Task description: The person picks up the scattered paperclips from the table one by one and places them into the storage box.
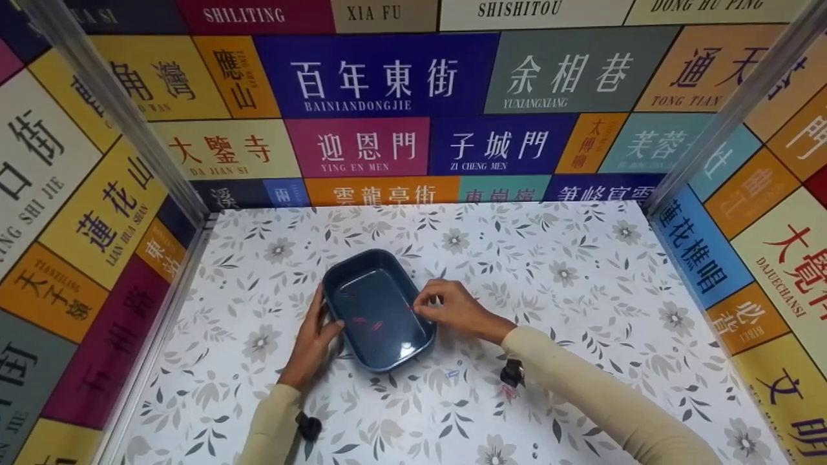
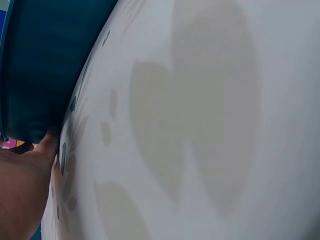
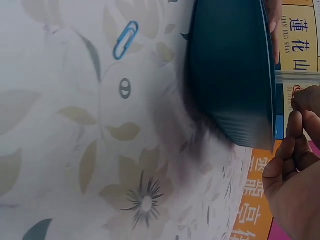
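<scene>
A dark blue rectangular baking dish (image 1: 381, 258) sits at a slant on the table. Several pink-red paper clips (image 1: 377, 325) lie on its floor. Along the dish's left outer side rests my left hand (image 1: 314, 339), fingers extended against the wall and thumb at the rim. In the left wrist view the thumb (image 2: 47, 142) meets the wall low down. My right hand (image 1: 455, 309) is at the opposite rim, pinching a red paper clip (image 3: 296, 91) between thumb and fingertip. The other right fingers are curled in the right wrist view.
A blue paper clip (image 3: 126, 40) lies on the floral tabletop (image 1: 549, 239), right of the dish's near end. More pink clips (image 1: 509, 391) lie below the right wrist camera (image 1: 512, 372). Sign-printed walls (image 1: 381, 77) stand behind and on both sides.
</scene>
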### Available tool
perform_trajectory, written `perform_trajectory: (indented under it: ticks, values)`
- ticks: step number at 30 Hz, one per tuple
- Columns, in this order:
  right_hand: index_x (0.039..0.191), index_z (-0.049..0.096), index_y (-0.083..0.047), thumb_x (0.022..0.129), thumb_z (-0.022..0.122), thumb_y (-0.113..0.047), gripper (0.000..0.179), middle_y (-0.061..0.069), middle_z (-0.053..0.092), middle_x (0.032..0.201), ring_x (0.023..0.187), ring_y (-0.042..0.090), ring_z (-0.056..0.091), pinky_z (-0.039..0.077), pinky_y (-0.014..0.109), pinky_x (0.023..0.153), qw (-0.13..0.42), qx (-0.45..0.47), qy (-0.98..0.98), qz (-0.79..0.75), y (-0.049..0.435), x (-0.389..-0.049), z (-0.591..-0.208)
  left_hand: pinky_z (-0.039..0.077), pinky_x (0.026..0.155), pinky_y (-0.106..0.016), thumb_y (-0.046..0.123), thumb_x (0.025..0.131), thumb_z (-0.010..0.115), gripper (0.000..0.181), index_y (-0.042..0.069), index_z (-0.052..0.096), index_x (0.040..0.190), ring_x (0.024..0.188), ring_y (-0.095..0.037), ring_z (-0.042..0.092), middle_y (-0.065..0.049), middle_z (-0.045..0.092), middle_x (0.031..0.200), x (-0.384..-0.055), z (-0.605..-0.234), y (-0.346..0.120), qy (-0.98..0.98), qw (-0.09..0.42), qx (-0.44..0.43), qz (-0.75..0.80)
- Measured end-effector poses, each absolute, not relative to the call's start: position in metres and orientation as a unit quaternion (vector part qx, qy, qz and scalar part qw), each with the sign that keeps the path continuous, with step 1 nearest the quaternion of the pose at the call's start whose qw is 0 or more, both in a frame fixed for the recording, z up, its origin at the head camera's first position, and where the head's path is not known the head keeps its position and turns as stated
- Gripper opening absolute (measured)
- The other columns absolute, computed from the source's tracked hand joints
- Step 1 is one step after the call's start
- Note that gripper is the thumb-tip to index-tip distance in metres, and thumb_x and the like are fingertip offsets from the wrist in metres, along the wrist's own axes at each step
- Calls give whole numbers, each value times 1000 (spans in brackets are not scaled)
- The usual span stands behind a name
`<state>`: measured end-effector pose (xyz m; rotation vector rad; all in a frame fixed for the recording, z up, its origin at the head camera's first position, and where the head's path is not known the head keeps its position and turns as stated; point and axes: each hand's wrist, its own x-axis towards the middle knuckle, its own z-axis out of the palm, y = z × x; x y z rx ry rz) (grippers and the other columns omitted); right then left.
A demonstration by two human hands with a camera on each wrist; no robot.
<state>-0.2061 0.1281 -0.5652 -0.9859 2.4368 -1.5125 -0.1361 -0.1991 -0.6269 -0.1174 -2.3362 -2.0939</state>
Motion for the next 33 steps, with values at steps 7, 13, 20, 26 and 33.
perform_trajectory:
  ticks: [7, 13, 20, 26, 33]
  values:
    - [99, 86, -3, 99, 78, -5, 8, 1, 75, 92, 83, 12, 57, 46, 27, 76, 90, -323, 816, -471, 117, -211, -557, 22, 134, -59, 5, 110, 62, 87, 13, 10, 179, 167, -46, 15, -13, 7, 185, -136, -627, -199, -745, 6, -37, -666]
    - [97, 86, -5, 98, 79, -6, 7, 0, 75, 90, 83, 11, 57, 47, 27, 77, 101, -327, 824, -452, 110, -215, -558, 22, 134, -58, 4, 109, 62, 87, 13, 11, 179, 167, -45, 16, -14, 10, 185, -136, -627, -198, -740, 6, -35, -672]
    - [97, 85, -1, 97, 77, -3, 8, 2, 77, 91, 82, 11, 58, 47, 29, 80, 104, -333, 826, -442, 103, -221, -556, 23, 133, -59, 5, 109, 62, 87, 14, 10, 179, 167, -45, 16, -12, 8, 185, -136, -628, -199, -738, 4, -37, -673]
    - [95, 86, -3, 95, 77, -2, 9, 2, 78, 92, 83, 9, 59, 49, 27, 78, 103, -345, 828, -430, 96, -226, -549, 25, 132, -60, 3, 109, 62, 88, 13, 9, 179, 168, -45, 15, -10, 7, 186, -136, -627, -199, -740, 3, -37, -672]
    - [98, 85, 0, 97, 77, -2, 9, 6, 76, 96, 91, 15, 64, 52, 28, 84, 116, -369, 813, -435, 85, -232, -539, 27, 131, -59, 4, 109, 64, 88, 13, 11, 179, 167, -45, 16, -9, 8, 185, -136, -629, -198, -737, 5, -31, -675]
